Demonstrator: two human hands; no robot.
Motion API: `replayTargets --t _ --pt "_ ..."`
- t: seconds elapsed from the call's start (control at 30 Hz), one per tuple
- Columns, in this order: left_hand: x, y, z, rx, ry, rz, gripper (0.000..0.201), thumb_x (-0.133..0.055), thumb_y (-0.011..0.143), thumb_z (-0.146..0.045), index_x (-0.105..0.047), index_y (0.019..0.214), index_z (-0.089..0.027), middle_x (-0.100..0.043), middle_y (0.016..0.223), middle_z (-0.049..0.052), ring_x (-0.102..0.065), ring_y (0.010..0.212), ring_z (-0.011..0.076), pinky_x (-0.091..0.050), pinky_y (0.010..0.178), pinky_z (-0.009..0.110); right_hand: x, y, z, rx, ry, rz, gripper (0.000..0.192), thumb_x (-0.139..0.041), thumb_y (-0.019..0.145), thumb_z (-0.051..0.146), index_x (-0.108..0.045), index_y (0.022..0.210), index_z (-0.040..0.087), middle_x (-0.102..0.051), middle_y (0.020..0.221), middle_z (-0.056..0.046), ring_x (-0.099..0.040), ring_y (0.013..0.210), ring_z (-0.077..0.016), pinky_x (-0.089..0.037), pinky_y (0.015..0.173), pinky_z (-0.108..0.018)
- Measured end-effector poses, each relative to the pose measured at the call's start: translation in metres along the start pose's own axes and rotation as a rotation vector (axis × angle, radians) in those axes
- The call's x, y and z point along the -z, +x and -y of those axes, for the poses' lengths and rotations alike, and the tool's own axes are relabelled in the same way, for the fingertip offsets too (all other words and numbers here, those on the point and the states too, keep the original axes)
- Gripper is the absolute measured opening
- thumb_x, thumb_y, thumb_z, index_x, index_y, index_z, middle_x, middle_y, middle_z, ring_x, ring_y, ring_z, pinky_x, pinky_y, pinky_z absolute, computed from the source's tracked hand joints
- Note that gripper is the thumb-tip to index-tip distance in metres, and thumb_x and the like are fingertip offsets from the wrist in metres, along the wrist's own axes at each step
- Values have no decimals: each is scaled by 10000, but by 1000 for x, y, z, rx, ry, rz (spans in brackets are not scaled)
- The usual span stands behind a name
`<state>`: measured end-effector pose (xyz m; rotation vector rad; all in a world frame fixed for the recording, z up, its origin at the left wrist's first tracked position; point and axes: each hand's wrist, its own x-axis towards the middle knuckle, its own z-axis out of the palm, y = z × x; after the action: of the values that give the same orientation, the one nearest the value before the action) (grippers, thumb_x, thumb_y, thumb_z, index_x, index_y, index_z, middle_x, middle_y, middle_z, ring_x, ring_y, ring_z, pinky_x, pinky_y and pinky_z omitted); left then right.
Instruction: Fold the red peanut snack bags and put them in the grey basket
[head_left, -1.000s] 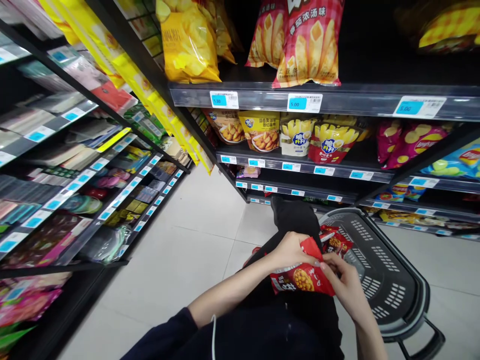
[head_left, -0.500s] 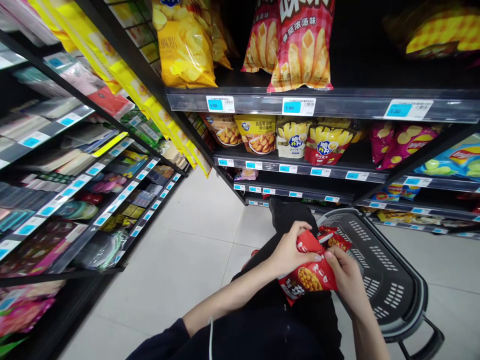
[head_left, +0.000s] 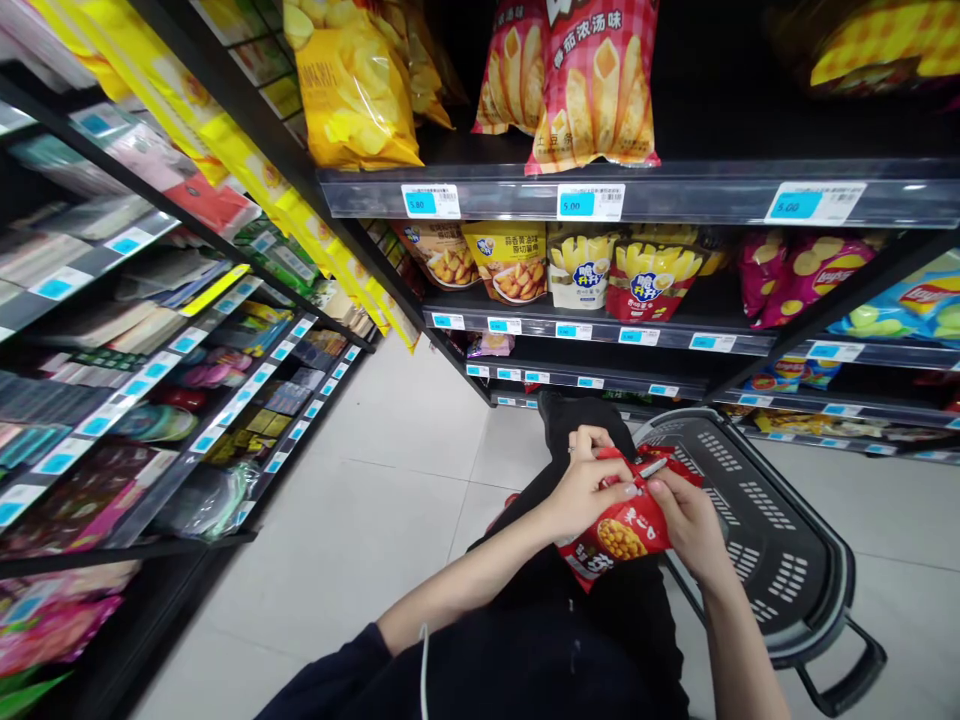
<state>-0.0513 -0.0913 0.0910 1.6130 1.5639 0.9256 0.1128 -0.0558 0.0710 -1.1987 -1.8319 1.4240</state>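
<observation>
A red snack packet with a picture of round golden pieces on its front lies over my lap, tilted. My left hand is closed on its upper left edge, thumb in front and fingers bent over the top. At the upper right edge, my right hand pinches the packet between thumb and fingers. More red wrapper shows behind the top edge, between the hands; whether it belongs to a second packet I cannot tell. The fingers hide part of the upper seam.
A dark shopping basket with a slotted bottom and a black handle stands on the floor to the right. Ahead, a snack shelf holds bags of crisps and pouches. Another shelf unit runs along the left.
My left hand has shifted its grip along the packet's top, fingers now curled higher. The wrapper behind the top edge has changed shape. The view has tilted slightly.
</observation>
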Motion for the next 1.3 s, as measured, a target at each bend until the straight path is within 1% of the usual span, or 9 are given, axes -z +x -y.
replayTargets --t 0.2,0.3,0.37,0.5,0.57,0.63,0.8,1.0,1.3 --pt "-5 12 15 97 -219 -49 110 -621 758 -237 -599 676 -166 -399 1058 59 -383 1132 203 -334 981 327 4 25 -4 -1 32 88 330 -425 835 447 -456 622 197 -478 577 26 -428 538 -120 -322 492 -220" --pt "-9 19 23 102 -305 40 123 -595 770 -225 -574 666 -162 -499 933 32 -497 993 177 -375 920 315 13 41 6 38 -188 222 246 -446 822 394 -532 700 199 -564 629 10 -497 582 -143 -333 532 -235" --pt "-13 20 31 136 -390 46 77 -617 747 -230 -571 751 -168 -526 852 4 -537 869 153 -411 855 307 16 51 11 38 -365 230 227 -447 808 355 -537 661 208 -566 588 11 -504 558 -149 -316 533 -245" --pt "-21 12 48 335 -719 12 679 -768 560 -191 -422 1144 -206 -566 919 10 -572 817 158 -460 766 316 14 64 10 -53 -523 155 262 -455 753 298 -459 505 211 -535 507 4 -488 506 -148 -301 513 -248" --pt "-22 6 54 426 -889 82 724 -788 532 -194 -423 1157 -184 -599 928 34 -594 819 174 -468 764 331 10 69 7 -64 -535 150 262 -457 738 296 -450 489 213 -535 505 3 -485 506 -147 -303 510 -247" --pt "-22 1 55 472 -983 132 594 -783 550 -209 -509 1073 -148 -628 942 64 -608 844 192 -463 791 340 8 73 5 -52 -532 165 260 -462 728 310 -456 487 212 -536 508 6 -480 509 -145 -302 512 -248" --pt "-16 -2 44 540 -1081 74 503 -758 604 -227 -554 1059 -156 -650 992 88 -630 845 217 -473 789 360 10 81 6 -109 -437 191 252 -472 703 341 -493 494 201 -550 527 5 -503 557 -154 -319 531 -253" --pt "7 -19 16 541 -1177 342 709 -796 524 -130 -498 1165 -182 -641 1042 97 -607 941 265 -463 822 399 23 76 16 -238 16 198 282 -566 692 395 -450 529 197 -491 483 45 -441 467 -112 -299 466 -230" --pt "33 -41 -18 381 -1041 389 1026 -838 391 -97 -356 1287 -234 -501 1239 109 -467 1146 320 -371 943 485 28 69 46 -259 229 165 345 -652 666 402 -441 509 180 -468 470 52 -387 420 -68 -277 421 -200"
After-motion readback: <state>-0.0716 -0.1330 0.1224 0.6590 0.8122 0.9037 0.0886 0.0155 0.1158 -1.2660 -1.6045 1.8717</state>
